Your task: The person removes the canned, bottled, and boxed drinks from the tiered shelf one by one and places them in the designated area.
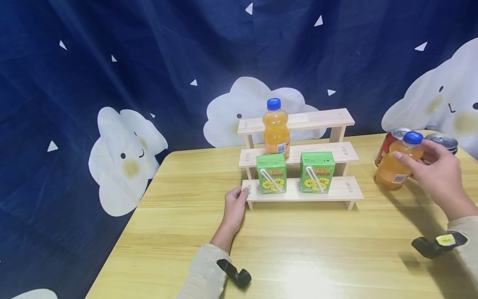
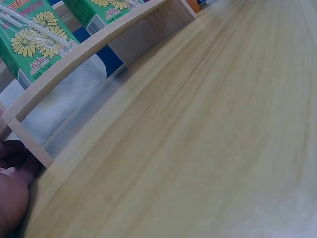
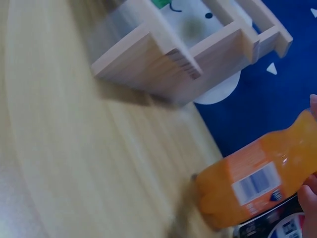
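My left hand (image 1: 234, 209) holds the left end of the lowest step of a three-step wooden display rack (image 1: 321, 119), thumb on top. My right hand (image 1: 442, 178) grips an orange drink bottle (image 1: 395, 166) with a blue cap, right of the rack. In the right wrist view this bottle (image 3: 237, 183) is tilted, its base close over the table. A matching orange bottle (image 1: 275, 128) stands on the middle step. Two green drink cartons (image 1: 271, 176) with straws and yellow flowers stand upright on the lowest step, spaced apart.
A red can (image 1: 385, 147) and a dark can (image 1: 444, 142) stand behind the held bottle, partly hidden by it and the right hand. The light wooden table (image 1: 179, 249) reaches back to a dark blue curtain (image 1: 168, 62) with white clouds.
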A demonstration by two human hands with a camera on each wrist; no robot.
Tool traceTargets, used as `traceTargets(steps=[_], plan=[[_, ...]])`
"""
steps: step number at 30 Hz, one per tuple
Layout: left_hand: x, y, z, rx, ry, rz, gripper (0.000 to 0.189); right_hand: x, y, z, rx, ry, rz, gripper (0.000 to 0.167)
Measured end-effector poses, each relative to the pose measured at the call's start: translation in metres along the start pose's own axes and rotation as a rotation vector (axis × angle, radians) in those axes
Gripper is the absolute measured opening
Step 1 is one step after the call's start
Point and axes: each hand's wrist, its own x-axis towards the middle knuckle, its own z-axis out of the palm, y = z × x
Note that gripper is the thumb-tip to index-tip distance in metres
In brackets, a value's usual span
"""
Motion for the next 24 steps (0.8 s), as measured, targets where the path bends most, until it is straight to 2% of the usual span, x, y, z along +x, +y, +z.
traceTargets(steps=[4,10,12,17,20,24], plan=[[-0.001,0.004,0.0,0.004,0.003,-0.006,0.03,0.002,-0.01,-0.005,0.044,0.019,-0.001,0.071],[-0.014,0.026,0.001,0.054,0.002,0.016,0.029,0.01,-0.022,-0.014,0.168,0.042,-0.043,0.068],[-0.015,0.028,0.002,0.061,0.0,0.02,0.029,0.015,-0.028,-0.015,0.192,0.071,-0.043,0.066],[-0.007,0.012,0.001,0.023,-0.009,0.005,0.031,0.021,-0.045,-0.02,0.16,0.094,-0.062,0.065],[-0.002,0.002,0.001,0.008,-0.005,-0.002,0.032,0.021,-0.059,-0.022,0.112,0.056,-0.066,0.067],[0.0,0.0,0.001,0.018,0.008,0.012,0.032,0.023,-0.074,-0.019,0.153,0.013,-0.072,0.068]])
